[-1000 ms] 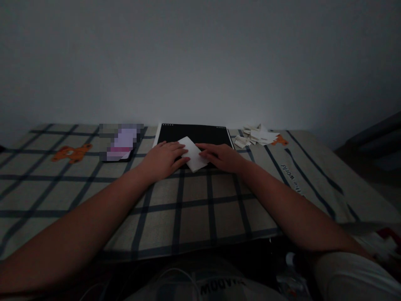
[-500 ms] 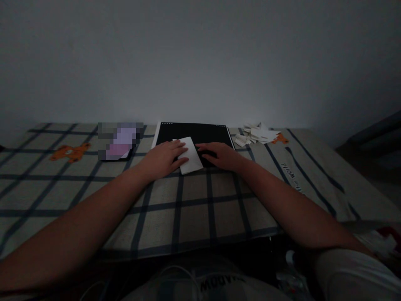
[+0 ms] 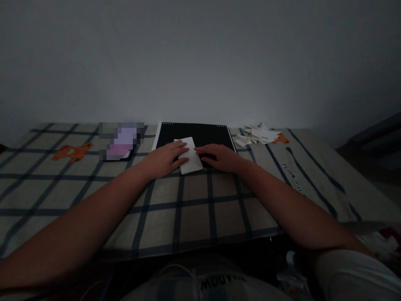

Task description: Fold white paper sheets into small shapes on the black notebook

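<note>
A folded sheet of white paper [image 3: 191, 162] lies at the near edge of a black board or pad with white side edges [image 3: 194, 131]. My left hand [image 3: 167, 159] rests on the paper's left part, fingers stretched out and lying flat. From the other side my right hand [image 3: 221, 157] reaches in, its fingertips at the paper's right edge. Thumb and fingers of that hand are apart, with a gap between them. The palms hide part of the black board.
A checked cloth [image 3: 194, 217] covers the table. Left of the board lies a phone-like device [image 3: 122, 142] with a pixelated screen. A heap of folded white paper pieces [image 3: 258, 133] sits to the right. A pale wall [image 3: 200, 62] rises behind. Below the table's edge is a clear bottle [image 3: 291, 271].
My right fingertips have moved slightly left, onto the paper's right edge. My left hand stays flat in place, and the view has shifted a little.
</note>
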Demonstrator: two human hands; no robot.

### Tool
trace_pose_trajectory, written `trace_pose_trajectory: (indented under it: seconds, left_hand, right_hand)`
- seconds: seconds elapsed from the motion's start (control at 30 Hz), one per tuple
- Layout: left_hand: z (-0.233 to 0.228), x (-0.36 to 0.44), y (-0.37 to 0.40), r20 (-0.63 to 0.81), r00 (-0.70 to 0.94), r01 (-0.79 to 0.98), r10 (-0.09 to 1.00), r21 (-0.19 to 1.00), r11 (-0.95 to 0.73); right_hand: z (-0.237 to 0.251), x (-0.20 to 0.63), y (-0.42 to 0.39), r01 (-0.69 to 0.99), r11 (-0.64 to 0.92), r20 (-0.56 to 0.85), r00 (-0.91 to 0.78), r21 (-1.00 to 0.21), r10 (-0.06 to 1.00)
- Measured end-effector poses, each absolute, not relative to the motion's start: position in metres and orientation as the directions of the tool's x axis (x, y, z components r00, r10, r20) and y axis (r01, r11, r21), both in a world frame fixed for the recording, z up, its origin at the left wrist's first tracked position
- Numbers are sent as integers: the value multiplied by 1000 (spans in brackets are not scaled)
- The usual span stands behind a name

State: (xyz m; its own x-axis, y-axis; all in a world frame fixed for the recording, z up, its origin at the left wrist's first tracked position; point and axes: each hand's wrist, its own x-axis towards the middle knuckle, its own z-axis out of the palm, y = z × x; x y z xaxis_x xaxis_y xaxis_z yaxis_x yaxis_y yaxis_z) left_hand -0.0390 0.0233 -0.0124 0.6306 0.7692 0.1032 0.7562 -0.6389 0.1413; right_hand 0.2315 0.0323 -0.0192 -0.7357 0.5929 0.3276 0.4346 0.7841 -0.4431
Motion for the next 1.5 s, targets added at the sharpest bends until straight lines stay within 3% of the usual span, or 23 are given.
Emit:
trace_pose_trajectory:
  seconds: [0.27, 0.63, 1.1, 1.5]
  left_hand:
    - [-10, -42, 27, 117, 661, 719, 741, 182, -671]
    - [-11, -48, 31, 179, 768, 556, 615, 290, -779]
    - [-12, -51, 33, 255, 703, 603, 664, 282, -746]
    - [-12, -46, 31, 166, 716, 638, 678, 236, -733]
  right_hand:
    - [-26, 238, 40, 486, 781, 355, -703, -393, 616]
    - [-30, 232, 40, 415, 838, 413, -735, -353, 538]
    - [-21, 231, 35, 433, 842, 379, -756, -321, 534]
    - [-19, 233, 36, 432, 827, 352, -758, -361, 550]
